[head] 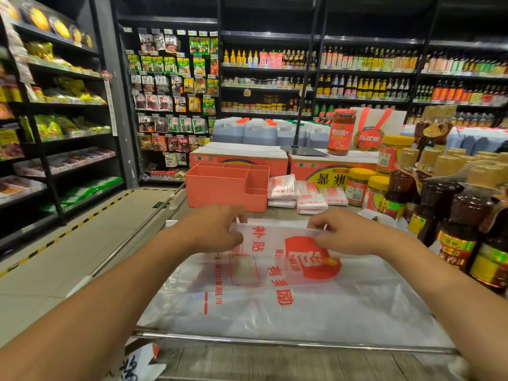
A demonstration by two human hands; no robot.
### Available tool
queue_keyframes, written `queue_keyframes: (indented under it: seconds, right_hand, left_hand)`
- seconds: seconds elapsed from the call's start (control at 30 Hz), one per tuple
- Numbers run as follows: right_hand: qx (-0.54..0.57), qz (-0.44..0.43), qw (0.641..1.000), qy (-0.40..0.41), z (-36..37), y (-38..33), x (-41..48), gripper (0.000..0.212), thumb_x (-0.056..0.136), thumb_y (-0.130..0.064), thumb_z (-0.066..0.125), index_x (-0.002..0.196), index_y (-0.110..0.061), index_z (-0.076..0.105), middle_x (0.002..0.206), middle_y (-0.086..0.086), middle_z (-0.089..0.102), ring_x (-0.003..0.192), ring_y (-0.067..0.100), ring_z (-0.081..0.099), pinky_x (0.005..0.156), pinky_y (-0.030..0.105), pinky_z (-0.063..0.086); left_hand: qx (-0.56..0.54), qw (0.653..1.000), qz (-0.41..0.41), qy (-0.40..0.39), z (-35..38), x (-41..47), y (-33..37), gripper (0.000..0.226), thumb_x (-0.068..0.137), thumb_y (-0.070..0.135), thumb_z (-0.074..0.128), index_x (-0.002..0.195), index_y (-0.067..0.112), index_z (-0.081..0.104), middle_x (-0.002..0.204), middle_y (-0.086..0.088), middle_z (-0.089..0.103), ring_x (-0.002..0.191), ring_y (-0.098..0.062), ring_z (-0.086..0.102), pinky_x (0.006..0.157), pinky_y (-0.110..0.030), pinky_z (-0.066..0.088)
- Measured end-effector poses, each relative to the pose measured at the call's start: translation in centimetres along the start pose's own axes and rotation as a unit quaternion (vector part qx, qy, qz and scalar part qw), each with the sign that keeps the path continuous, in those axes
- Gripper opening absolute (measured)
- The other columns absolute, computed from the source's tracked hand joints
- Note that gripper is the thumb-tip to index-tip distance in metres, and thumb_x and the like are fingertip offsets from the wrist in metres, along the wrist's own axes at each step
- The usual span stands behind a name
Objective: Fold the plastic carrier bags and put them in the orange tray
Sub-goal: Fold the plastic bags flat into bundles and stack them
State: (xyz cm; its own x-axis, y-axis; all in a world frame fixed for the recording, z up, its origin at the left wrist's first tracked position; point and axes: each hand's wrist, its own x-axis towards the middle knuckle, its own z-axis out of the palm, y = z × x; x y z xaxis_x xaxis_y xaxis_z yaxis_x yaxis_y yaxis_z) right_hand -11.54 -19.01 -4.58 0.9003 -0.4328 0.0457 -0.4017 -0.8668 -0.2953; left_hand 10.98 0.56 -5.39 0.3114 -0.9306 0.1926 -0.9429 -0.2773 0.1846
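Your red-printed carrier bag [275, 298] lies spread across the lower centre. The orange tray [217, 188] stands just beyond it, with folded bags [302, 193] to its right. Your left hand [217, 229] and right hand [343, 232] each pinch the bag's far edge.

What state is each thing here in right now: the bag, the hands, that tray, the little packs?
White translucent plastic carrier bag with red print: partly folded, far edge lifted.
Left hand: pinching the bag's far edge.
Right hand: pinching the same edge.
Orange plastic compartment tray: upright, no bags visible inside.
Folded white-and-red bags: stacked beside the tray, outside it.
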Motion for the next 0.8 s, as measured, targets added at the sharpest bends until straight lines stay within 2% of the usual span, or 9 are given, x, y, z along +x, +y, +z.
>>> queue_keyframes:
  seconds: [0.07,0.17,0.27,0.37,0.53,0.63,0.7,0.8]
  right_hand:
    - [-0.012,0.014,1.0,0.01,0.3,0.2,0.2,0.016,0.093,-0.029,0.061,0.106,-0.038,0.066,0.103,-0.02,0.062,0.096,0.007,0.059,0.076,0.023,0.045]
    - [-0.034,0.036,0.998,0.034,0.6,0.4,0.3,0.037,0.091,-0.037,0.065,0.128,-0.037,0.06,0.116,-0.016,0.057,0.107,0.007,0.055,0.088,0.024,0.045]
    - [-0.048,0.034,0.997,0.054,1.0,0.6,0.4,0.04,0.093,-0.038,0.065,0.133,-0.037,0.058,0.127,-0.011,0.06,0.109,0.006,0.055,0.095,0.026,0.048]
    - [-0.069,0.042,0.995,0.063,1.5,0.6,0.8,0.043,0.095,-0.04,0.062,0.137,-0.037,0.055,0.132,-0.011,0.06,0.108,0.006,0.054,0.096,0.029,0.051]
    - [-0.123,0.051,0.989,0.059,2.5,0.7,1.5,0.044,0.096,-0.046,0.057,0.139,-0.038,0.053,0.134,-0.01,0.06,0.117,0.012,0.057,0.096,0.035,0.053]
    - [-0.154,0.057,0.985,0.057,3.1,0.6,1.8,0.044,0.097,-0.045,0.055,0.14,-0.036,0.053,0.14,-0.008,0.057,0.124,0.014,0.055,0.1,0.037,0.051]
    - [-0.177,0.045,0.98,0.073,3.7,0.5,2.0,0.043,0.099,-0.041,0.052,0.141,-0.034,0.052,0.144,-0.006,0.053,0.129,0.017,0.05,0.105,0.04,0.046]
    - [-0.142,-0.009,0.985,0.1,5.0,-0.1,2.2,0.044,0.103,-0.042,0.044,0.144,-0.029,0.051,0.147,-0.004,0.05,0.133,0.017,0.045,0.11,0.039,0.041]
  left_hand:
    - [0.028,0.999,-0.005,0.022,0.2,0.1,-0.1,0.032,0.092,0.037,0.063,0.122,0.036,0.055,0.113,0.008,0.066,0.101,-0.017,0.062,0.089,-0.039,0.053]
    - [0.069,0.996,-0.004,0.052,1.0,0.4,-0.3,0.038,0.093,0.041,0.06,0.129,0.037,0.05,0.118,0.009,0.067,0.107,-0.018,0.062,0.092,-0.039,0.046]
    - [0.094,0.994,-0.009,0.06,1.7,0.7,-0.2,0.049,0.092,0.041,0.058,0.139,0.035,0.045,0.132,0.011,0.062,0.121,-0.018,0.056,0.1,-0.043,0.042]
    - [0.097,0.994,-0.019,0.036,2.3,0.8,-0.1,0.053,0.093,0.041,0.056,0.144,0.034,0.043,0.142,0.009,0.056,0.129,-0.019,0.052,0.106,-0.046,0.04]
    - [0.06,0.998,0.008,-0.005,3.5,0.9,0.4,0.054,0.101,0.038,0.049,0.153,0.032,0.04,0.159,0.007,0.042,0.143,-0.018,0.041,0.115,-0.039,0.036]
    - [0.02,0.997,0.049,-0.064,4.5,0.9,1.4,0.053,0.107,0.043,0.038,0.159,0.03,0.032,0.167,0.007,0.028,0.154,-0.016,0.022,0.126,-0.044,0.019]
    - [0.003,0.993,0.054,-0.106,4.9,0.9,1.9,0.055,0.109,0.048,0.03,0.162,0.033,0.024,0.17,0.01,0.017,0.157,-0.012,0.008,0.128,-0.047,0.007]
    - [0.011,0.988,0.05,-0.142,5.4,0.9,2.2,0.06,0.109,0.054,0.022,0.164,0.034,0.011,0.171,0.012,0.003,0.157,-0.009,-0.004,0.128,-0.047,-0.002]
